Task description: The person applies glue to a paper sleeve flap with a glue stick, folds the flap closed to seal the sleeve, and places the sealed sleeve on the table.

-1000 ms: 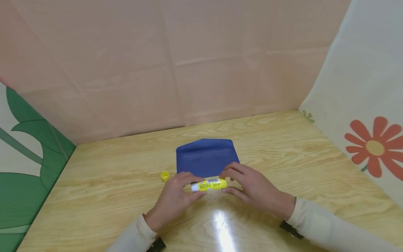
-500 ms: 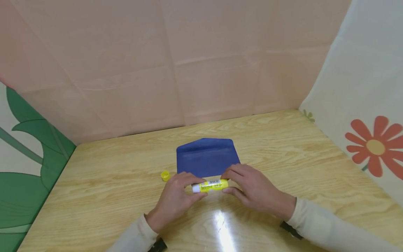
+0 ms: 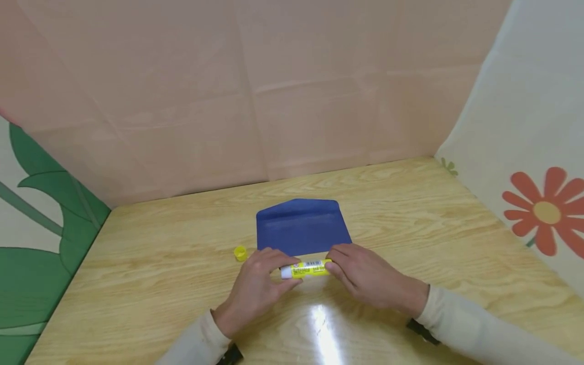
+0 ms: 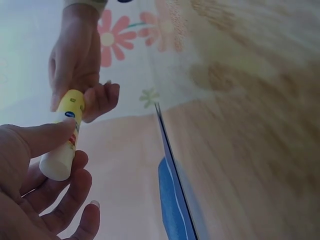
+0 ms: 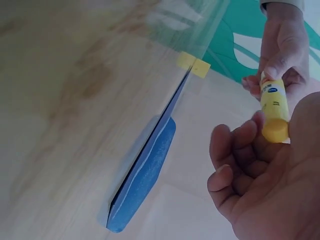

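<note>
Both hands hold a yellow glue stick lengthwise, its white end to the left and its yellow end to the right. My left hand pinches it near the white end, between thumb and fingers. At the yellow end, my right hand grips with thumb and bent fingers. The right wrist view shows that yellow end of the glue stick at the right thumb. Just beyond the hands a blue envelope lies on the table with its flap spread away from me.
A small yellow cap stands on the wooden table, left of the envelope and close to my left hand. A pink cloth hangs behind the table. Flower-printed cloth borders the right side.
My right thumb and fingers have rolled around the yellow end, the thumb higher and the fingers lower than before. My left hand keeps its pinch, and the glue stick has shifted slightly right.
</note>
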### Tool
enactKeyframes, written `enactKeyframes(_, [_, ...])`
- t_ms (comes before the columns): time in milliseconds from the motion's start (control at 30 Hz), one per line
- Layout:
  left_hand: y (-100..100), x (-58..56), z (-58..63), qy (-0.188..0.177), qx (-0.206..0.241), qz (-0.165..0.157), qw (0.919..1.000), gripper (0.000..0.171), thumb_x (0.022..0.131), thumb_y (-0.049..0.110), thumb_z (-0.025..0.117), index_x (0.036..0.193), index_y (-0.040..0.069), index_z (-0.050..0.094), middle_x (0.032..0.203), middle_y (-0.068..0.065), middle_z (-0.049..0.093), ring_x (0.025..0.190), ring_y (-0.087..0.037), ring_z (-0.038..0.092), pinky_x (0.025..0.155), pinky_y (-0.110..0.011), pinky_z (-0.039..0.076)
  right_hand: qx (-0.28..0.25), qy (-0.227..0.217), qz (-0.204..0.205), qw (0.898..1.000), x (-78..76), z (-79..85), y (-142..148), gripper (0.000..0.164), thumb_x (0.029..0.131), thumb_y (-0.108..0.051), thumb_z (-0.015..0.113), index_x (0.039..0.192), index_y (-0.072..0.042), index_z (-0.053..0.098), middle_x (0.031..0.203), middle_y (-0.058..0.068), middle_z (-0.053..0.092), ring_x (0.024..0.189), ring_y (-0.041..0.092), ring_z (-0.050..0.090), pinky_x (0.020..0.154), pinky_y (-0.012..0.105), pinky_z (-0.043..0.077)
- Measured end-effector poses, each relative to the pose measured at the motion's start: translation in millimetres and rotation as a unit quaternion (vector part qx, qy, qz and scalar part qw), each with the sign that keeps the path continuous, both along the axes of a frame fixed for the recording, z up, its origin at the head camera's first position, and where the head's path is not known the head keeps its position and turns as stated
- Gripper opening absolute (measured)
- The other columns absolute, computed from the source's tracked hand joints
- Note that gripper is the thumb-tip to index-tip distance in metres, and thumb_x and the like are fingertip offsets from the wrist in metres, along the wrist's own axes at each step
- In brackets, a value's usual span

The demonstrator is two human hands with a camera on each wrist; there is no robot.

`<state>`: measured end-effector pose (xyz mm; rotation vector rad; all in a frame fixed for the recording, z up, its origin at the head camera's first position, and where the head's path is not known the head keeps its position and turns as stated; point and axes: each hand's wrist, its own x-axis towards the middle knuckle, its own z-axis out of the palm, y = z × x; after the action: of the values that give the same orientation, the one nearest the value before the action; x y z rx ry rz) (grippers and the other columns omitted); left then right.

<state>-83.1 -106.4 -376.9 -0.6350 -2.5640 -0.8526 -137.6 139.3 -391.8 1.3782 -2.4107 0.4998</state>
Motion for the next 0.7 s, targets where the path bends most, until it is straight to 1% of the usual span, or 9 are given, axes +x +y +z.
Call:
enactKeyframes(100, [-0.7,-0.5,-0.4,0.014,-0.002,-0.004,0.9999,0.034,0.067,0.021,0.092,0.097,0.014,0.079,0.086,0.006,0.075,0.078,-0.007,0.062,0.071,-0.022,0.048,-0.005,-0.025,0.001,1.0,-0.2,0.6,-1.9,0.019,0.104,-0.016,0.049,0.086,-0.019,0.056,0.076,-0.013,0.045,0.07,0.0,0.04,0.064,0.021,0.043])
enactKeyframes(233, [-1.3,-1.0,-0.3,0.021,-0.001,-0.003,0.9998,0.034,0.067,0.021,0.092,0.097,0.014,0.079,0.086,0.006,0.075,0.079,-0.007,0.062,0.072,-0.023,0.048,-0.01,-0.062,-0.016,0.998,-0.7,1.9,-4.1,0.024,0.104,-0.016,0.048,0.081,-0.022,0.051,0.072,-0.015,0.041,0.065,-0.002,0.037,0.06,0.017,0.039])
enactKeyframes(333, [-1.3,-1.5,-0.1,0.018,0.0,-0.002,0.9998,0.033,0.068,0.021,0.092,0.097,0.014,0.078,0.087,0.006,0.075,0.08,-0.008,0.062,0.073,-0.024,0.049,-0.017,-0.078,-0.025,0.996,-1.0,2.5,-5.0,0.026,0.104,-0.016,0.048,0.079,-0.023,0.05,0.071,-0.016,0.04,0.065,-0.002,0.037,0.06,0.017,0.038])
enactKeyframes(433, [-1.3,-1.9,0.1,0.012,0.001,-0.001,0.9999,0.033,0.068,0.02,0.092,0.097,0.014,0.078,0.087,0.006,0.075,0.081,-0.008,0.063,0.074,-0.024,0.049,-0.019,-0.08,-0.028,0.996,-1.0,2.3,-5.7,0.026,0.104,-0.016,0.049,0.079,-0.023,0.05,0.071,-0.016,0.04,0.065,-0.001,0.037,0.06,0.018,0.039])
enactKeyframes(600, [-1.2,-2.4,0.4,0.001,0.003,0.005,1.0,0.035,0.067,0.019,0.092,0.098,0.014,0.078,0.087,0.005,0.075,0.082,-0.008,0.064,0.076,-0.026,0.049,-0.015,-0.09,-0.039,0.995,-0.4,1.1,-5.6,0.022,0.105,-0.019,0.049,0.084,-0.023,0.055,0.076,-0.016,0.044,0.068,-0.001,0.04,0.063,0.019,0.041])
enactKeyframes(700, [-1.1,-2.3,0.1,-0.002,0.003,0.008,1.0,0.035,0.067,0.018,0.092,0.099,0.014,0.079,0.087,0.005,0.075,0.081,-0.009,0.065,0.077,-0.028,0.049,-0.018,-0.106,-0.047,0.993,0.4,1.3,-5.0,0.015,0.105,-0.023,0.05,0.094,-0.022,0.06,0.084,-0.015,0.049,0.072,-0.001,0.043,0.065,0.019,0.043])
